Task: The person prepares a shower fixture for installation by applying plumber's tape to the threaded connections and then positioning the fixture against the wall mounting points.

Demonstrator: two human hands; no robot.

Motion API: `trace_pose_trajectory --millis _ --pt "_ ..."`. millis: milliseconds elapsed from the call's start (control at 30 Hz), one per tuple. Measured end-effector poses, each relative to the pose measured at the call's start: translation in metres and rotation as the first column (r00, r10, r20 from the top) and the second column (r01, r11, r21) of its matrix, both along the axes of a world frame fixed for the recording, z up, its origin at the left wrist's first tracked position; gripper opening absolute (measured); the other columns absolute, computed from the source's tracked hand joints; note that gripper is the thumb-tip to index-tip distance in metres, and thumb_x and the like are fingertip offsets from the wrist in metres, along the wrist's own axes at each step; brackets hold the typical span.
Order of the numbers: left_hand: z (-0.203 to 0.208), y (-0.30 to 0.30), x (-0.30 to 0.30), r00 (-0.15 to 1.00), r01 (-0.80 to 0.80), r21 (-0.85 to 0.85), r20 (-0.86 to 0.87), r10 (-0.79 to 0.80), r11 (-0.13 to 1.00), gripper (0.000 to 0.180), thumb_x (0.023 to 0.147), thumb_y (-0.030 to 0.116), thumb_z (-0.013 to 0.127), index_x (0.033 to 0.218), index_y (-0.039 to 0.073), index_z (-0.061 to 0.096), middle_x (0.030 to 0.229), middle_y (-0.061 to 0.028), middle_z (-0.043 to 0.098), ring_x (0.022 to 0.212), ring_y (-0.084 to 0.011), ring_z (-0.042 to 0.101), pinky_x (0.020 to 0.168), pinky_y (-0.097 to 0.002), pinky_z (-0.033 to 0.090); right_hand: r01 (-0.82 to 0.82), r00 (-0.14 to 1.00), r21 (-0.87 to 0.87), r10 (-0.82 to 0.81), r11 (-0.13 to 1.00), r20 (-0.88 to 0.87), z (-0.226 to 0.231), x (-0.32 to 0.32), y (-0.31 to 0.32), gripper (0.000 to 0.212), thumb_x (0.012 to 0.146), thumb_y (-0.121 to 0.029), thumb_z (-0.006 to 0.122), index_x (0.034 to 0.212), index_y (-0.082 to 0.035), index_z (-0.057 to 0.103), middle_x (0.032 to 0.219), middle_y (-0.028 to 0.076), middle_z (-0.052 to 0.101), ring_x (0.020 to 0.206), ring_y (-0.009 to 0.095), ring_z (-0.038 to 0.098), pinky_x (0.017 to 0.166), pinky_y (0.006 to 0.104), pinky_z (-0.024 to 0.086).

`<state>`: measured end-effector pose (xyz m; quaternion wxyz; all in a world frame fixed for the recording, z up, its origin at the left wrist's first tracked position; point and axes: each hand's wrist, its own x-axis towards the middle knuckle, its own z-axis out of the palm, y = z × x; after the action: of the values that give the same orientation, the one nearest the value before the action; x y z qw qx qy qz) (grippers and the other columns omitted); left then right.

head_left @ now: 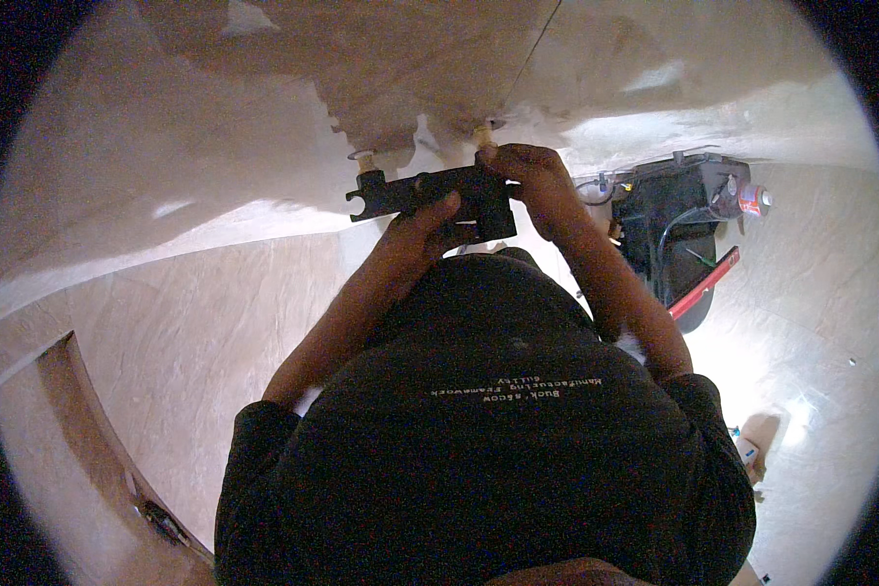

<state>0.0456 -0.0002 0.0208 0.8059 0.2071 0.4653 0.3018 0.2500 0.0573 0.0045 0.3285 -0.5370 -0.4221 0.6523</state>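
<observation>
A long black bracket-like piece [386, 197] with a hooked notch at its left end lies up against the tiled wall [264, 117]. Two brass-coloured fittings stick out of that wall, a left fitting [365, 164] meeting the piece near its notched end and a right fitting [483, 135] near its other end. My left hand [422, 231] grips the piece from below, thumb across its face. Curled fingers of my right hand [542, 186] close around the lower end of the right fitting, beside the piece's blocky right end. Its fingertips are partly hidden.
To the right, a dark tool bag [664, 220] sits on the floor by the wall, with a red spirit level [705, 283] and a can [754, 201] at it. A small white box [747, 452] lies farther back on the right. A brown edge [98, 420] runs along the left.
</observation>
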Motion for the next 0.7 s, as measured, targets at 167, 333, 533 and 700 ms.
trace_pose_trajectory --millis 167,333,533,700 --pt "-0.022 -0.002 -0.002 1.000 0.000 0.029 0.001 0.000 1.000 0.047 0.099 0.038 0.060 0.127 0.002 0.055 0.121 -0.0137 0.064 0.112 -0.0236 0.063 0.096 -0.0366 0.050 -0.024 0.998 0.049 0.027 0.999 -0.053 -0.004 -0.004 -0.001 0.044 0.097 -0.035 0.062 0.103 0.008 0.067 0.094 0.015 0.069 0.088 0.022 0.064 0.087 0.0349 0.049" --pt "-0.007 -0.003 -0.001 0.998 0.027 0.097 -0.058 -0.021 0.995 0.044 0.099 0.035 0.060 0.126 0.001 0.055 0.119 -0.0140 0.065 0.111 -0.0240 0.064 0.097 -0.0362 0.052 0.029 0.965 -0.039 -0.038 0.999 -0.260 -0.034 0.000 -0.004 0.047 0.101 -0.037 0.053 0.115 0.007 0.062 0.107 0.018 0.068 0.099 0.028 0.065 0.095 0.0386 0.049" --pt "0.000 -0.005 0.001 0.997 0.004 0.083 -0.078 0.002 0.997 0.042 0.099 0.030 0.060 0.127 0.000 0.053 0.119 -0.0151 0.065 0.108 -0.0280 0.065 0.098 -0.0409 0.052 -0.071 0.874 -0.214 -0.043 0.974 -0.485 -0.036 -0.003 -0.003 0.059 0.104 -0.047 0.039 0.130 0.004 0.053 0.121 0.021 0.063 0.111 0.035 0.062 0.103 0.0450 0.046" --pt "0.001 -0.005 0.002 0.998 -0.067 -0.010 0.008 0.067 0.998 0.042 0.099 0.030 0.059 0.128 -0.001 0.052 0.120 -0.0162 0.064 0.109 -0.0286 0.065 0.099 -0.0411 0.051 -0.117 0.843 -0.235 -0.029 0.965 -0.538 -0.028 -0.004 -0.004 0.059 0.105 -0.047 0.037 0.130 0.003 0.054 0.121 0.020 0.063 0.112 0.034 0.062 0.103 0.0454 0.046"
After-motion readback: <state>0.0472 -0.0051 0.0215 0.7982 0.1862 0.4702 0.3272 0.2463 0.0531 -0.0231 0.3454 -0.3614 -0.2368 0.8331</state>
